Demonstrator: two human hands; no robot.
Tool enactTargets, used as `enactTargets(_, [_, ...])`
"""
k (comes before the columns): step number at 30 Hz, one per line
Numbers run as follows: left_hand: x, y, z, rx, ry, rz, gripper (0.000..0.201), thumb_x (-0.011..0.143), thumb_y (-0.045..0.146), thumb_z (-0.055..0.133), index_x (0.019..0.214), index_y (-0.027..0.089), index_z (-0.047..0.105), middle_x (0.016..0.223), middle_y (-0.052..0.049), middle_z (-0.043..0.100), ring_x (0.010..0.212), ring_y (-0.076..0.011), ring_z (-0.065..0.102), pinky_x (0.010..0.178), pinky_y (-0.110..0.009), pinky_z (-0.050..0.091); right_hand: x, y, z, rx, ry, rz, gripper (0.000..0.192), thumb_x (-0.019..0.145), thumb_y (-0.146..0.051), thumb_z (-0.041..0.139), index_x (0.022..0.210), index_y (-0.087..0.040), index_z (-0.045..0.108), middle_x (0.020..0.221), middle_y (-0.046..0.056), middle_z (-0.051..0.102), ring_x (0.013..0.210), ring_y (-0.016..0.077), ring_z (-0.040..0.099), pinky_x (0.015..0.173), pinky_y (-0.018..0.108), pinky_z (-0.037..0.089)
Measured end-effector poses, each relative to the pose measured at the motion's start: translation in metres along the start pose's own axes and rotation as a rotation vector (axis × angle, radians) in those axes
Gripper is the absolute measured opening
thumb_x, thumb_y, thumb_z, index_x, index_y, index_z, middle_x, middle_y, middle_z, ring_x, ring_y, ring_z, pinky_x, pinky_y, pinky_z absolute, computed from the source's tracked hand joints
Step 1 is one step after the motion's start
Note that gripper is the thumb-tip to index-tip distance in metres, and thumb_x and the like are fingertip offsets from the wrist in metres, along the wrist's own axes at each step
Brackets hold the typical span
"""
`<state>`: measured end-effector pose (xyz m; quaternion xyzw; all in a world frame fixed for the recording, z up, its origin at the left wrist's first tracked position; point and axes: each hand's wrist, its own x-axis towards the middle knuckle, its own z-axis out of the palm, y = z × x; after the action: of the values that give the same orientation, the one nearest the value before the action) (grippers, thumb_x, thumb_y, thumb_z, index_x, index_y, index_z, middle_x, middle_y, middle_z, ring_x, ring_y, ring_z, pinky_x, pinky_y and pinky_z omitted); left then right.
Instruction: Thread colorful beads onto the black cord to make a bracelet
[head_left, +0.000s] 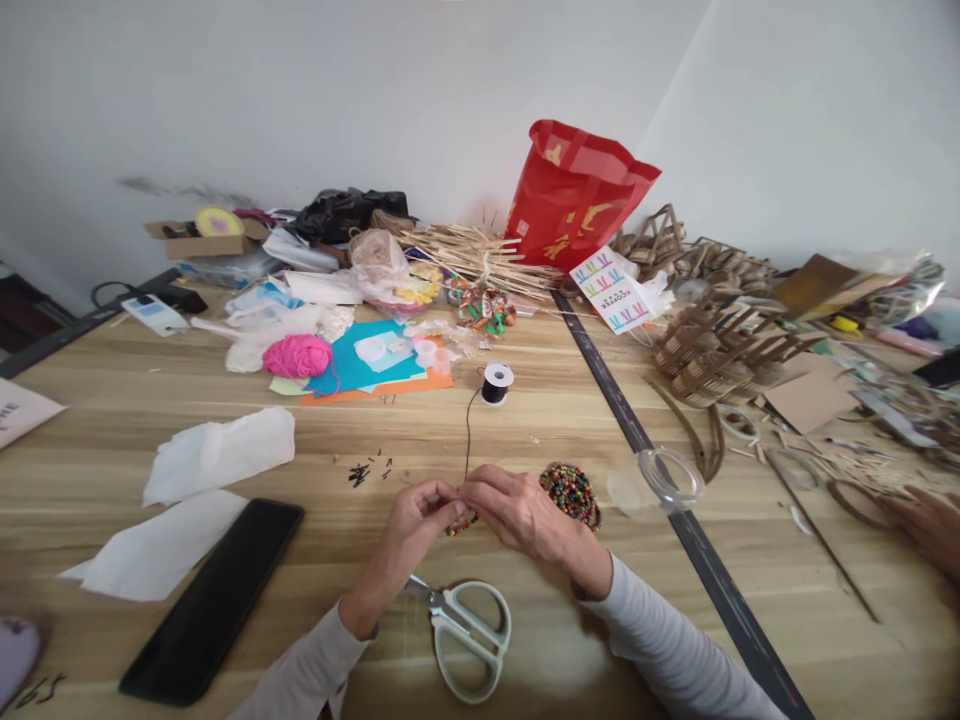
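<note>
Here the left hand (416,520) and the right hand (517,512) meet fingertip to fingertip low on the pale wooden table (112,420), both pinched on a short string of small multicoloured beads (461,522) that hangs just under the fingers. A thin black thread (468,430) runs up from the pinch to the little black spool with a white rim (496,383), well apart further back. A heap of mixed-colour loose beads (571,492) lies just beside the right hand, partly hidden by it. To my mind the beading goes best with the thread kept lightly taut and the pinch close to the last bead – so nothing slides off. The pale green scissors (469,630) lie near the left wrist – within easy reach
</note>
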<state>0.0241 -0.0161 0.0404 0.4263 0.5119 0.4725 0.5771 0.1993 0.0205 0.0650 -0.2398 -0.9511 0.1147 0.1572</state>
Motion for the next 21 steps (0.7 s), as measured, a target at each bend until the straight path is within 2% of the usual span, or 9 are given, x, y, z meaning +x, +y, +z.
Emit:
enactTargets(5, [0.0002, -0.0002, 0.0002, -0.001, 0.009, -0.004, 0.011, 0.061, 0.021, 0.069, 0.058, 0.013, 0.063, 0.054, 0.0, 0.06, 0.053, -0.0118, 0.053, 0.053, -0.022, 0.041, 0.0005, -0.0007, 0.0008, 0.019, 0.027, -0.012, 0.02, 0.095, -0.014, 0.038, 0.103, -0.017, 0.056, 0.099, 0.009, 0.059, 0.085, 0.0148, 0.057, 0.062, 0.021, 0.043])
enactTargets(11, [-0.0017, 0.0002, -0.0012, 0.008, 0.03, -0.004, 0.01, 0.062, 0.02, 0.068, 0.057, 0.014, 0.062, 0.055, 0.001, 0.061, 0.054, -0.0117, 0.053, 0.054, -0.022, 0.042, 0.0021, 0.001, 0.0063, 0.145, 0.079, 0.006, 0.02, 0.096, -0.017, 0.039, 0.1, -0.016, 0.058, 0.094, 0.01, 0.061, 0.083, 0.015, 0.059, 0.07, 0.023, 0.048])
enactTargets(21, [-0.0007, -0.0036, -0.0025, -0.035, 0.027, -0.005, 0.011, 0.06, 0.023, 0.069, 0.058, 0.014, 0.064, 0.055, 0.0, 0.062, 0.056, -0.0127, 0.055, 0.057, -0.023, 0.045, 0.0028, -0.0035, 0.0027, 0.234, 0.088, 0.057, 0.019, 0.095, -0.021, 0.041, 0.099, -0.016, 0.06, 0.093, 0.009, 0.062, 0.085, 0.016, 0.06, 0.075, 0.025, 0.048])
